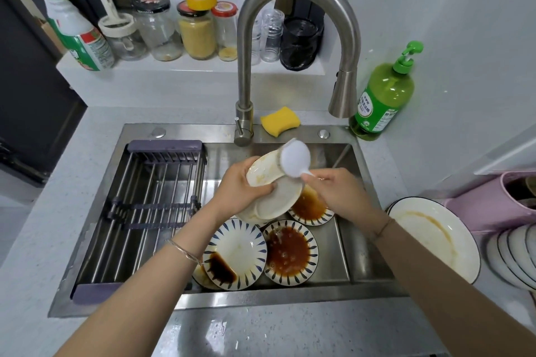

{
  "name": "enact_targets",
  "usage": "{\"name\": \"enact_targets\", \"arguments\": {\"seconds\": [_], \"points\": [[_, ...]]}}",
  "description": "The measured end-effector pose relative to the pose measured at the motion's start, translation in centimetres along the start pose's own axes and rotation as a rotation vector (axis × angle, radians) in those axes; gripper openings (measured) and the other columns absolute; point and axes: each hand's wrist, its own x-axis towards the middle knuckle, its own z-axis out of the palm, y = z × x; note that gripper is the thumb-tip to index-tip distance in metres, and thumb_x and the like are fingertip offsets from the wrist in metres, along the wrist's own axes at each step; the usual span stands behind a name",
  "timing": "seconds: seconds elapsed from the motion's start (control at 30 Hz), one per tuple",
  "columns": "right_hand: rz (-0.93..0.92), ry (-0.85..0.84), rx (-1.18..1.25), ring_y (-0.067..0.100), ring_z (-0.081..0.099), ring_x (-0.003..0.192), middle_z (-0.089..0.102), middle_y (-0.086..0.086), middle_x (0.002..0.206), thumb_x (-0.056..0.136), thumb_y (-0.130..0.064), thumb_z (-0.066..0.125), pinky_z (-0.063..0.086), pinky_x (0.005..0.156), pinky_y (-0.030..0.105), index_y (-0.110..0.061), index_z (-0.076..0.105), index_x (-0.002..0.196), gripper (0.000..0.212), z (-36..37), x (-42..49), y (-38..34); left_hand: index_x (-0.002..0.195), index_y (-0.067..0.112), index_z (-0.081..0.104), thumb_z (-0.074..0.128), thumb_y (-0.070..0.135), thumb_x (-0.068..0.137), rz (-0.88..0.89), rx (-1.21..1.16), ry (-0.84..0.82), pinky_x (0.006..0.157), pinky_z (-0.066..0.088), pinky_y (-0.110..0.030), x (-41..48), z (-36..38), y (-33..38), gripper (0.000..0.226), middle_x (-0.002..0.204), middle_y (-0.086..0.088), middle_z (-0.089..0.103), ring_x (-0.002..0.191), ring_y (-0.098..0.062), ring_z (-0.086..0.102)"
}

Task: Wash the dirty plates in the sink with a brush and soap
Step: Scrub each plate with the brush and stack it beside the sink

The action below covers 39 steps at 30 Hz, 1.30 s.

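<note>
Two hands above the stainless-steel sink [203,132]: we grip a tilted cream round plate [262,174] in our left hand [240,187] and, fingers curled, hold the white plastic brush [294,159] against it in our right hand [338,193], over sauce-stained striped plates [288,252].

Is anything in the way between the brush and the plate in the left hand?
No, nothing visible. The right hand holds the brush with its head right against the tilted plate that the left hand grips over the sink.
</note>
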Motion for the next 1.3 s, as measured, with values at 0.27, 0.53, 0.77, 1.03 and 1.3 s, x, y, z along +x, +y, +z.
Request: {"name": "enact_targets", "arguments": {"seconds": [0.27, 0.53, 0.77, 1.03, 1.3], "points": [[0.03, -0.174, 0.153, 0.002, 0.04, 0.036, 0.055, -0.003, 0.052, 0.097, -0.029, 0.052, 0.033, 0.042, 0.011, -0.007, 0.072, 0.101, 0.029, 1.1, -0.6, -1.4, 0.108, 0.025, 0.059, 0.083, 0.005, 0.072, 0.026, 0.031, -0.051, 0.072, 0.047, -0.012, 0.2, 0.8, -0.2, 0.047, 0.097, 0.015, 0.064, 0.086, 0.004, 0.06], [0.096, 0.07, 0.028, 0.008, 0.041, 0.051, 0.048, -0.008, 0.047, 0.097, -0.035, 0.051, 0.032, 0.053, 0.022, -0.025, 0.074, 0.098, 0.024, -0.6, 0.1, 0.4, 0.107, 0.04, 0.059, 0.078, 0.024, 0.067, 0.041, 0.012, -0.034, 0.08, 0.054, -0.026, 0.2, 0.2, -0.3, 0.047, 0.105, 0.007, 0.069, 0.097, -0.007, 0.064], [0.117, -0.018, 0.232, 0.002, 0.031, 0.035, 0.04, -0.002, 0.05, 0.1, -0.028, 0.047, 0.027, 0.037, 0.012, -0.016, 0.071, 0.095, 0.027, -0.4, 0.9, 2.0, 0.106, 0.031, 0.061, 0.08, 0.005, 0.077, -0.059, -0.16, 0.012, 0.073, 0.054, -0.018, 0.3, -0.7, -0.4, 0.043, 0.097, 0.013, 0.071, 0.086, 0.0, 0.068], [0.265, -0.106, 0.338, 0.006, 0.03, 0.034, 0.041, -0.005, 0.047, 0.1, -0.034, 0.045, 0.026, 0.034, 0.017, -0.016, 0.068, 0.096, 0.029, -0.8, 2.0, 3.3, 0.12, 0.017, 0.061, 0.082, 0.01, 0.074, -0.174, -0.299, -0.004, 0.076, 0.058, -0.03, 0.1, -1.5, -0.9, 0.051, 0.106, 0.0, 0.072, 0.095, -0.017, 0.071], [0.291, -0.181, 0.283, 0.006, 0.031, 0.035, 0.043, -0.006, 0.047, 0.099, -0.031, 0.045, 0.029, 0.035, 0.015, -0.012, 0.068, 0.101, 0.03, 0.7, -0.1, 5.2, 0.114, 0.025, 0.06, 0.081, 0.012, 0.075, -0.262, -0.44, 0.098, 0.079, 0.059, -0.037, 0.3, -2.0, -1.7, 0.046, 0.106, -0.003, 0.071, 0.098, -0.024, 0.07]]}}
